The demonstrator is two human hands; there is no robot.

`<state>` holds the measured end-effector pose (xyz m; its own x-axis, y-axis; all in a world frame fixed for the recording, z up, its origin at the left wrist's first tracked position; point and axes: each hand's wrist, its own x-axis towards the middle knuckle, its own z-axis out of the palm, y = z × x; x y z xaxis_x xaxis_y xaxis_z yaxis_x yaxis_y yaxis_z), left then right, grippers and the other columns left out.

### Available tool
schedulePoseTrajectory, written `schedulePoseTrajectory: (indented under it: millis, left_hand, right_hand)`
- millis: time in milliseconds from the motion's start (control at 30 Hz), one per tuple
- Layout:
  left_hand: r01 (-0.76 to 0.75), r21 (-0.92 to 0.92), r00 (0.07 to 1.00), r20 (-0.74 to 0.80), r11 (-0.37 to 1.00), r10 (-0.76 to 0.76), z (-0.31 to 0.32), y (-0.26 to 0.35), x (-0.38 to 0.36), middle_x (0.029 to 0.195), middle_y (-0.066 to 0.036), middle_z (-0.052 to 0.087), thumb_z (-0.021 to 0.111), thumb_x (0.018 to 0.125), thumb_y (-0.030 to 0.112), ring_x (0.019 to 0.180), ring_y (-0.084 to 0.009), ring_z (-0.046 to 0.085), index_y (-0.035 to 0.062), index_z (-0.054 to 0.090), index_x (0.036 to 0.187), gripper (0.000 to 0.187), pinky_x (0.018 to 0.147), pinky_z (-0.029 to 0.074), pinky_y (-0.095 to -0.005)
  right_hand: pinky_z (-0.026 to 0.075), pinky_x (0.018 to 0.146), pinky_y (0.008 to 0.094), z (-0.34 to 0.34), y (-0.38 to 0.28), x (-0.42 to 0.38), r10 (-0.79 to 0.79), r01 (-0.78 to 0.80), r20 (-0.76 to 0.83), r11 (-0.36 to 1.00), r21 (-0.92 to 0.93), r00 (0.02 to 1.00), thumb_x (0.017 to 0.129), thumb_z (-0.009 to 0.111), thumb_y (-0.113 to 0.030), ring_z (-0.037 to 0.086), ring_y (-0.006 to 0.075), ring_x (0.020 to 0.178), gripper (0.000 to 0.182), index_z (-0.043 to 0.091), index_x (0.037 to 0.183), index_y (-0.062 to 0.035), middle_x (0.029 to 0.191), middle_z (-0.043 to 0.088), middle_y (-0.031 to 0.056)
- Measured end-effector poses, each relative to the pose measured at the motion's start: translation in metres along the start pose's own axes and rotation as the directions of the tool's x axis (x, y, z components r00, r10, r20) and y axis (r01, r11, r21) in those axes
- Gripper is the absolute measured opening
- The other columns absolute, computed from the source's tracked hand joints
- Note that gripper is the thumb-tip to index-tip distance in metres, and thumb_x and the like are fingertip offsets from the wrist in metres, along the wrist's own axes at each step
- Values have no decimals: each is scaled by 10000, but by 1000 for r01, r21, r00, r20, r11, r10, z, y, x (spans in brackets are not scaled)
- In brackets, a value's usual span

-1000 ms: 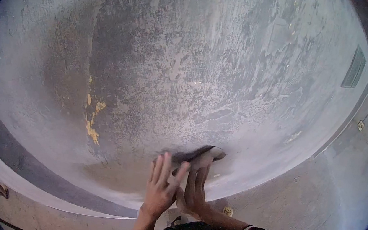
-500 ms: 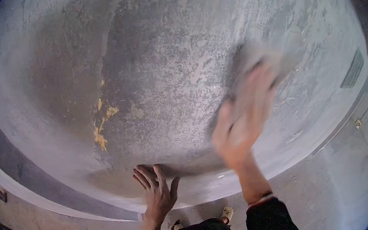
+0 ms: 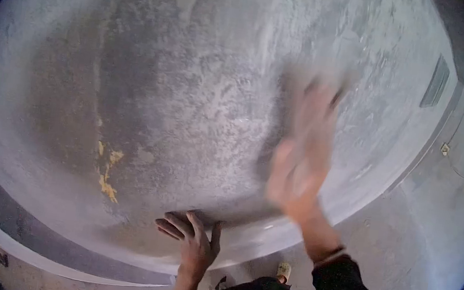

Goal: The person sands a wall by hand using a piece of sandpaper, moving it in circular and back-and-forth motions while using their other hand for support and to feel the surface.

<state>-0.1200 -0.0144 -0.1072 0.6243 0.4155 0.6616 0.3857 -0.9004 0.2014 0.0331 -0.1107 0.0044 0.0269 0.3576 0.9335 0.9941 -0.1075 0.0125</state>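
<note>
A large curved grey surface (image 3: 202,106), mottled with lighter patches, fills most of the view. My left hand (image 3: 196,242) rests on its lower edge with fingers spread and nothing in them. Over the right part of the surface is my right hand (image 3: 305,154), badly smeared by motion. A blurred greyish shape lies at its fingertips, too unclear to name. Yellow patches (image 3: 107,179) mark the surface to the left of my left hand.
A rectangular grille-like panel (image 3: 436,82) is at the upper right. Beyond the surface's right edge, a thin cable with a small light-coloured connector (image 3: 445,149) runs along a pale surface. A patterned shoe (image 3: 284,270) shows at the bottom.
The yellow patches and other surface marks have shifted left and slightly down in view. My right hand remains blurred over the right part, and my left hand still rests at the lower edge.
</note>
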Motion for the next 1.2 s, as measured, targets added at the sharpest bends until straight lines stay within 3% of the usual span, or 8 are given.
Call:
schedulePoseTrajectory:
  millis: [433, 500, 733, 833, 900, 1100, 1133, 1200]
  left_hand:
    - [14, -35, 984, -177, 999, -20, 3, 33, 18, 1279, -463, -136, 580, 814, 327, 1147, -659, -156, -65, -66, 1337, 919, 849, -26, -750]
    - [-5, -43, 972, -234, 999, -5, -2, 35, 28, 1295, -447, -138, 582, 812, 311, 1168, -640, -154, -59, -73, 1344, 920, 872, -25, -735]
    - [165, -117, 959, -212, 979, -187, 0, 53, 36, 1341, -381, -163, 550, 822, 271, 1220, -579, -145, -54, -66, 1355, 877, 935, -36, -677]
    - [135, -86, 966, -212, 987, -151, -1, 51, 32, 1337, -386, -166, 535, 828, 285, 1218, -579, -154, -58, -74, 1352, 874, 927, -44, -683]
    - [115, -63, 971, -203, 991, -126, 4, 47, 35, 1330, -393, -173, 531, 829, 294, 1215, -581, -159, -58, -78, 1351, 877, 922, -49, -686]
    - [101, -69, 975, -194, 992, -113, 10, 48, 30, 1317, -407, -182, 541, 826, 327, 1206, -592, -161, -51, -80, 1353, 898, 914, -53, -692]
    - [103, -68, 974, -194, 992, -115, 11, 49, 32, 1317, -407, -182, 541, 826, 327, 1206, -592, -161, -51, -80, 1353, 898, 914, -53, -692]
    - [107, -15, 981, -161, 994, -108, 8, 47, 28, 1313, -414, -175, 554, 819, 340, 1202, -600, -153, -46, -86, 1352, 918, 911, -44, -697]
  right_hand:
    - [265, 991, 452, -27, 3, 65, 17, 2, -256, 997, 72, 967, 804, 504, -145, 383, 385, 1199, 493, 424, 1248, 53, 1263, 434, 241]
    - [238, 1011, 441, -25, 21, 23, -240, 299, 245, 924, -239, 939, 816, 489, -114, 357, 383, 1219, 453, 433, 1224, 75, 1267, 427, 248]
    - [299, 968, 422, -27, 61, 79, -57, 30, -501, 998, -62, 864, 796, 503, -81, 386, 403, 1188, 442, 440, 1203, 77, 1270, 418, 255]
    - [281, 1002, 364, -68, 32, 86, 55, -27, 69, 936, -352, 996, 874, 408, -55, 429, 259, 1135, 398, 399, 1244, 92, 1232, 450, 208]
    - [285, 976, 483, -61, 96, 69, -300, 205, -149, 868, -452, 942, 758, 508, -146, 391, 424, 1172, 463, 444, 1153, 88, 1252, 398, 303]
    - [246, 1010, 480, -79, 62, 69, 51, -252, 476, 894, 370, 878, 832, 446, -242, 355, 415, 1199, 521, 373, 1237, 79, 1287, 379, 260]
    - [296, 970, 465, -19, 90, 65, -28, 66, -336, 993, 101, 942, 840, 425, -298, 373, 409, 1182, 561, 338, 1287, 29, 1316, 344, 238]
    - [315, 949, 471, -31, 79, 51, -58, 66, -133, 996, 63, 989, 838, 441, -279, 399, 413, 1146, 530, 369, 1261, 32, 1278, 378, 242]
